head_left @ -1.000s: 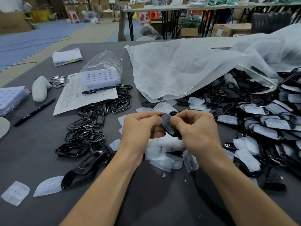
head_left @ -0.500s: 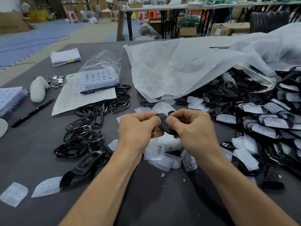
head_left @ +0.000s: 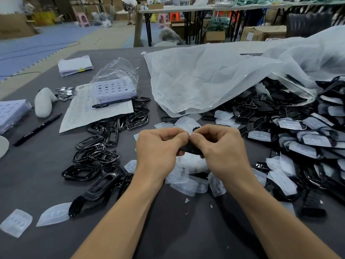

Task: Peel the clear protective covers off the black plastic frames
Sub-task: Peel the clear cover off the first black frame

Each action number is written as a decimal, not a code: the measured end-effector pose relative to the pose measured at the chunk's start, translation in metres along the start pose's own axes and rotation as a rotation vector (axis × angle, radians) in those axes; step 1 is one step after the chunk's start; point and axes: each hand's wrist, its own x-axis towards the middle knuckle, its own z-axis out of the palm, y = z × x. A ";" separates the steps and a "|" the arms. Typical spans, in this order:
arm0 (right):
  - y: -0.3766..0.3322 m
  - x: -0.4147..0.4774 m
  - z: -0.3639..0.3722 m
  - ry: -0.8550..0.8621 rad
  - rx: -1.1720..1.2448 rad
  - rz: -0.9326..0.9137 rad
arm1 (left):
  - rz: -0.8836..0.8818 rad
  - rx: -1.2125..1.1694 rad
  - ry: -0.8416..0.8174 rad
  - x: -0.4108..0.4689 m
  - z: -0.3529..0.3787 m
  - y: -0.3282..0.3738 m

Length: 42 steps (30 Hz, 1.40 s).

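We pinch the small black plastic frame (head_left: 190,150) between left hand (head_left: 158,148) and right hand (head_left: 222,150), thumbs touching above it, its long axis seemingly running hand to hand, equally near both, held above loose clear plastic covers (head_left: 186,186) on the grey table (head_left: 37,174).

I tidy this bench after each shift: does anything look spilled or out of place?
Yes. Two peeled covers lie apart at the near left, away from the cover heap at the middle. Small scraps litter the table near it.
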 end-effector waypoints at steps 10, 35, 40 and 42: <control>-0.003 0.003 -0.005 -0.087 0.069 -0.005 | -0.014 -0.004 0.041 0.004 -0.002 0.000; -0.002 0.010 -0.011 -0.102 0.269 0.158 | -0.074 -0.028 -0.136 0.008 -0.011 -0.006; 0.000 0.008 -0.007 -0.034 0.180 0.104 | -0.056 -0.022 -0.166 0.006 -0.009 -0.003; 0.002 0.009 -0.007 0.004 0.170 0.106 | -0.062 -0.035 -0.195 0.005 -0.010 0.001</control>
